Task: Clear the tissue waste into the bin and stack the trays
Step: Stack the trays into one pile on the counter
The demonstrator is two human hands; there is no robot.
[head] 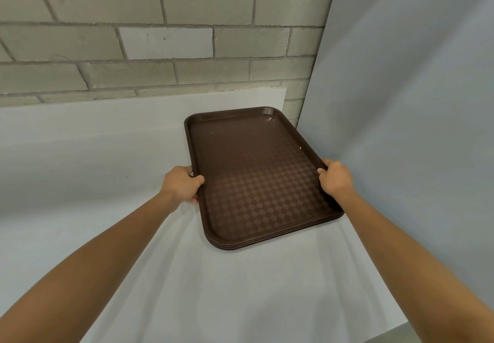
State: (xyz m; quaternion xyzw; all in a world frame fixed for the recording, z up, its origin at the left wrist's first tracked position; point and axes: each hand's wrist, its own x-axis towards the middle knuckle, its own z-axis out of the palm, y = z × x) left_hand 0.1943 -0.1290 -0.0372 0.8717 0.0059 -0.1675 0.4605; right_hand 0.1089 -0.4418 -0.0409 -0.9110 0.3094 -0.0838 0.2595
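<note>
A stack of several dark brown trays with a checkered surface lies on the white counter near the right wall. My left hand grips the stack's left rim, thumb over the top edge. On the opposite side my right hand grips the right rim, fingers curled over it. A few small white specks lie on the top tray. No tissue and no bin are in view.
A grey brick wall rises behind the counter. A pale flat wall stands close to the trays' right side. The counter's near right corner shows at the bottom right.
</note>
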